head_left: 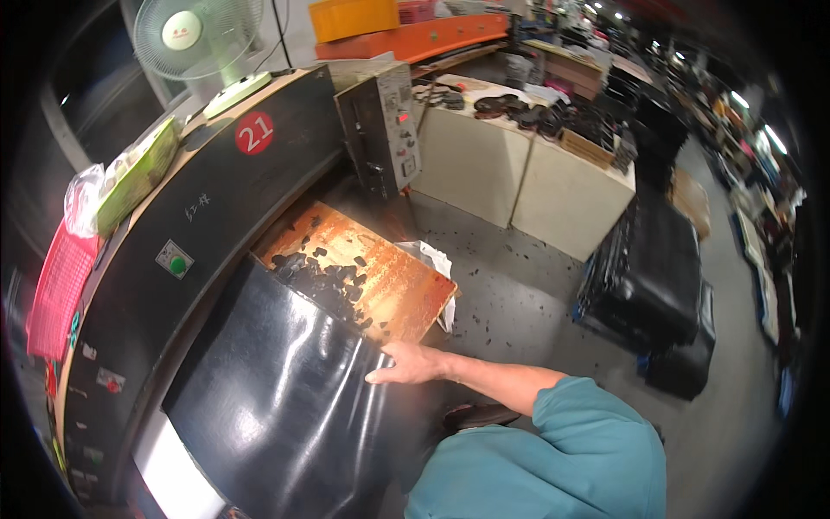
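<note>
A large glossy black sheet (277, 389), likely rubber, drapes down toward me, with ripples across its surface. My right hand (413, 363) holds its right edge near the upper corner. The thumb lies over the sheet while the other fingers are mostly hidden. Beyond the sheet is a rust-orange and yellow worn board (402, 290), partly covered by it. Small black scraps (320, 281) lie scattered there along the sheet's far edge. My left hand does not show.
A dark curved machine body (216, 190) with a green button stands at left, carrying a fan (194, 39) and baskets. Beside it is a control box (402, 130). Pale cabinets (471, 160) bear dark pieces. Stacked black sheets (644, 268) stand at right; scraps dot the grey floor (510, 303).
</note>
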`<state>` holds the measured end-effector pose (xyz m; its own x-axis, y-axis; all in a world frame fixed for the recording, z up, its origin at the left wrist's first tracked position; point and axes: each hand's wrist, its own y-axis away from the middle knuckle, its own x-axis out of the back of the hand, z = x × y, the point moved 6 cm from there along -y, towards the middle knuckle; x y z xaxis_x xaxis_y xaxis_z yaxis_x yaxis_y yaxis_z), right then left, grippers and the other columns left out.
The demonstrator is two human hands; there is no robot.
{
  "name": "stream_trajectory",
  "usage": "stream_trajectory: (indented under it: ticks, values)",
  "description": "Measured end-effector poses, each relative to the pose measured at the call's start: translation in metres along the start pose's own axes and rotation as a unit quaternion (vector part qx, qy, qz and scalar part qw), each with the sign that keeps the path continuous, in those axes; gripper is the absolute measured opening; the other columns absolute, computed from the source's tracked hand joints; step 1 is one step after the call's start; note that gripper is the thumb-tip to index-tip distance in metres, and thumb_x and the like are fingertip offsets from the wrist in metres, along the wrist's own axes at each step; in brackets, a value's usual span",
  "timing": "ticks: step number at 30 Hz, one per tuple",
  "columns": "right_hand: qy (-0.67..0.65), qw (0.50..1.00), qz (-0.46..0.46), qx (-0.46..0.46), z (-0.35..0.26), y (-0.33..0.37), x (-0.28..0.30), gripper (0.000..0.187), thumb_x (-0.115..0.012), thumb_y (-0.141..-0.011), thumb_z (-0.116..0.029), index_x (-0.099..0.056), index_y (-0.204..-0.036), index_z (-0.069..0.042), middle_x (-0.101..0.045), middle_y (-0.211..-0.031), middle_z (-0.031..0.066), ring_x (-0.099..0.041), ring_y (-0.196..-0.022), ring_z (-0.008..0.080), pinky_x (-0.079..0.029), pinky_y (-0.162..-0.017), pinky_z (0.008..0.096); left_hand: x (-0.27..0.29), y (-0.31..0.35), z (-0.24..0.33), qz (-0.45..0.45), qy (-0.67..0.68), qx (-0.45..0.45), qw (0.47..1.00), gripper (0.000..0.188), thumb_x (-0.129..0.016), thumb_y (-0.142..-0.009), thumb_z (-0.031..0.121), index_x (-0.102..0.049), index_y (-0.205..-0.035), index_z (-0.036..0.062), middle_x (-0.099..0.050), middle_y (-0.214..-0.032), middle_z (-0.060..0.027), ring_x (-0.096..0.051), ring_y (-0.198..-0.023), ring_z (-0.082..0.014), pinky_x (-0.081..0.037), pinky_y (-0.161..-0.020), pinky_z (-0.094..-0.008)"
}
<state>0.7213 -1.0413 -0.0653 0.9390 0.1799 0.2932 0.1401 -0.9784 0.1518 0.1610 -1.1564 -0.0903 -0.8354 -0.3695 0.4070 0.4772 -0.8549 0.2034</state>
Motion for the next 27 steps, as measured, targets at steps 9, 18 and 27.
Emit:
stream_trajectory:
  ticks: [9,18,27]
  values:
    - [0.011,0.991,0.132,-0.023,0.019,0.029,-0.084,0.049,-0.071,-0.099,-0.035,-0.067,-0.134,0.000,-0.076,-0.117,0.0198,-0.071,-0.111,0.0300,-0.053,-0.100,0.0419,0.092,-0.121,-0.016,-0.108,-0.192,-0.019,0.975,0.078,-0.067,-0.101,0.040,-0.041,-0.162,-0.0020,-0.045,-0.162,-0.0287,-0.043,-0.150,-0.0392,-0.034,-0.123,-0.0432]
    - [0.105,0.960,0.260,0.022,-0.110,-0.204,-0.100,0.052,-0.067,-0.098,-0.039,-0.065,-0.129,0.003,-0.075,-0.105,0.0274,-0.074,-0.103,0.0399,-0.058,-0.091,0.0495,0.092,-0.255,0.051,-0.062,-0.182,-0.139,0.971,0.073,-0.062,-0.104,0.043,-0.045,-0.159,-0.0015,-0.043,-0.164,-0.0289,-0.041,-0.152,-0.0407,-0.030,-0.127,-0.0454]
    - [0.105,0.955,0.276,-0.040,-0.011,-0.061,-0.159,0.057,-0.072,-0.096,-0.028,-0.058,-0.140,0.006,-0.068,-0.128,0.0316,-0.066,-0.121,0.0448,-0.052,-0.106,0.0496,-0.035,-0.177,0.069,-0.157,-0.422,-0.371,0.812,0.066,-0.057,-0.108,0.046,-0.050,-0.158,0.0031,-0.035,-0.168,-0.0301,-0.030,-0.157,-0.0464,-0.027,-0.128,-0.0589]
